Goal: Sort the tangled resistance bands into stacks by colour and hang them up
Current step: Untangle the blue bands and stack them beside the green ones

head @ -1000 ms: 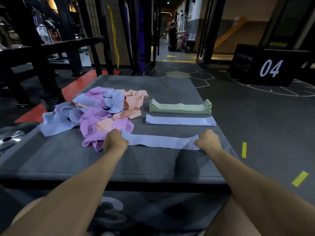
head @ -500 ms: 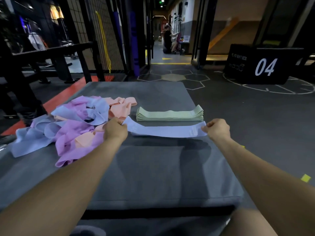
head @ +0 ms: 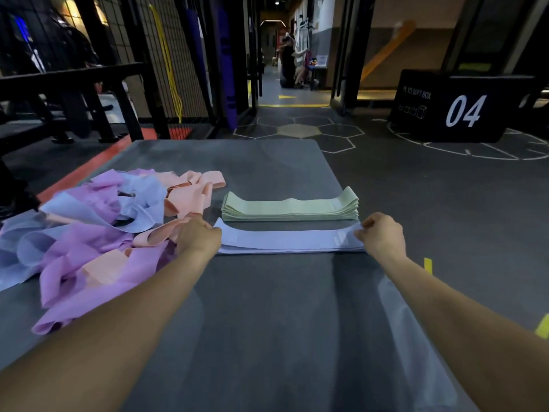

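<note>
A blue band (head: 285, 239) lies stretched flat across the grey box top (head: 267, 322), on top of another blue band. My left hand (head: 197, 237) pinches its left end and my right hand (head: 381, 235) pinches its right end. Just behind it sits a neat stack of green bands (head: 289, 207). At the left lies a tangled heap of purple, blue and peach bands (head: 95, 233), touching my left hand.
A black plyo box marked 04 (head: 451, 108) stands on the floor at the back right. Black racks and a wire fence (head: 124, 69) run along the left. People stand far down the corridor (head: 289, 66). Yellow tape marks (head: 427, 265) dot the floor on the right.
Both hands carried the stretched blue band away from me and set it down on the other blue band, just in front of the green stack. The view tilted up.
</note>
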The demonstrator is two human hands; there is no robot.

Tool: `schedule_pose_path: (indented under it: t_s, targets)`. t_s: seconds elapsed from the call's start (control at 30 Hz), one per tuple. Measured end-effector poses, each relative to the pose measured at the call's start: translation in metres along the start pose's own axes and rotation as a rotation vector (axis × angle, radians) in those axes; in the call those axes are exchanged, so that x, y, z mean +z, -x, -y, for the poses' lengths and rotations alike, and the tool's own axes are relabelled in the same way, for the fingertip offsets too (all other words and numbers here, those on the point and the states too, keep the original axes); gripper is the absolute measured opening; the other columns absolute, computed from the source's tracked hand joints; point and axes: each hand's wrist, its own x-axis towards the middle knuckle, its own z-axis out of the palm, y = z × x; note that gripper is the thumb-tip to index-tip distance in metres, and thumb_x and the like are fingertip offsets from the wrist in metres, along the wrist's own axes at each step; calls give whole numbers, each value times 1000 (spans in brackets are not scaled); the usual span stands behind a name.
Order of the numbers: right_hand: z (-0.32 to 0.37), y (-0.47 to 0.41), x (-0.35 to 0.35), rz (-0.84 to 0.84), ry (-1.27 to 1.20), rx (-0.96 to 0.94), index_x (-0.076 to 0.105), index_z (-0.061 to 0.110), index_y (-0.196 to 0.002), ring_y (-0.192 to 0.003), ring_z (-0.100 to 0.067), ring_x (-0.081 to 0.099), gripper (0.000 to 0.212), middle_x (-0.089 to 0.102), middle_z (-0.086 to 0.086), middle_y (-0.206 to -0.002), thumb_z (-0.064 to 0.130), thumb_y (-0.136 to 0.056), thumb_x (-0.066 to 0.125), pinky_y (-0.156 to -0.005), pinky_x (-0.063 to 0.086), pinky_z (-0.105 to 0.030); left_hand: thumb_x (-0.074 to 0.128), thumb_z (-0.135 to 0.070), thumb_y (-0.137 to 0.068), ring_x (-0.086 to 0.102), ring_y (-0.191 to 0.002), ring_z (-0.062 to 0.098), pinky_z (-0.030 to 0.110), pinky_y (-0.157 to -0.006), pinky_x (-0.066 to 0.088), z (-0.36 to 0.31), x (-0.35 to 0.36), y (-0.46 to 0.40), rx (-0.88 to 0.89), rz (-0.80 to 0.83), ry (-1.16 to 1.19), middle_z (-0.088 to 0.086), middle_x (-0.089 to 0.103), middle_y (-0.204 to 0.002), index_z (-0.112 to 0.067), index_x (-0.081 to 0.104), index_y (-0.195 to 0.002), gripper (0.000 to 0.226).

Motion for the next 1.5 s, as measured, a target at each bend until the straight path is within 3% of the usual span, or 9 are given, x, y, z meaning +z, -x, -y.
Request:
schedule_pose_path:
  t_s: [0.3,0.4,0.47,0.53,0.67,0.8,1.13,1.33,1.5]
  targets:
    - [-2,0,9,-18,101,-68,61,5,-112,-107,-37,54,25,54,-20,-121,12,-89,56,-85,44,-36,53,-3,-80,35,-51,21,24,-49,25,7,0,-1,-37,56,36,3,38,-55,-9,39,-56,28]
    - [-1,2,7,-21,165,-69,57,5,-118,-114,-39,45,28,44,-20,-126,14,-91,56,-88,41,-39,51,5,-78,45,-67,23,23,-53,28,7,-2,0,-4,66,90,9,51,-78,-6,53,-81,12]
    - [2,4,6,-50,235,-129,54,5,-120,-116,-38,38,31,41,-19,-127,13,-91,56,-91,38,-39,52,6,-80,49,-84,24,24,-58,32,6,-5,1,5,88,104,12,57,-102,-6,56,-107,30]
    - [11,9,8,-58,280,-282,56,8,-121,-116,-35,38,34,45,-15,-125,14,-88,59,-93,36,-37,55,2,-82,51,-89,25,24,-65,35,6,-5,1,36,100,97,12,59,-112,-5,55,-116,35]
    - [39,22,24,265,227,-569,55,15,-128,-125,-23,41,50,50,-4,-130,26,-82,70,-102,36,-34,55,-3,-87,57,-108,29,27,-82,42,11,-5,2,73,84,119,13,62,-120,-3,60,-119,32]
    - [52,29,40,475,253,-573,46,20,-136,-129,-20,41,65,46,0,-140,34,-78,73,-107,34,-32,52,0,-89,59,-110,27,31,-93,44,19,-5,1,73,104,158,12,64,-120,-4,62,-120,32]
    - [54,27,39,505,266,-545,50,17,-133,-125,-18,45,57,50,1,-137,26,-81,71,-99,32,-21,54,13,-82,62,-105,26,35,-92,49,24,3,0,-9,119,343,13,66,-116,-2,62,-117,38]
    - [84,34,47,467,221,-588,56,14,-127,-121,-20,51,50,54,-3,-133,18,-80,71,-98,34,-20,58,0,-86,57,-96,18,22,-80,40,20,-18,-4,72,128,304,6,62,-110,-4,59,-118,32]
    - [147,53,75,434,137,-646,61,10,-119,-109,-25,57,36,62,-7,-117,18,-84,68,-90,41,-27,58,0,-84,60,-104,27,33,-95,46,31,-69,-22,217,46,187,9,64,-114,-6,60,-113,30]
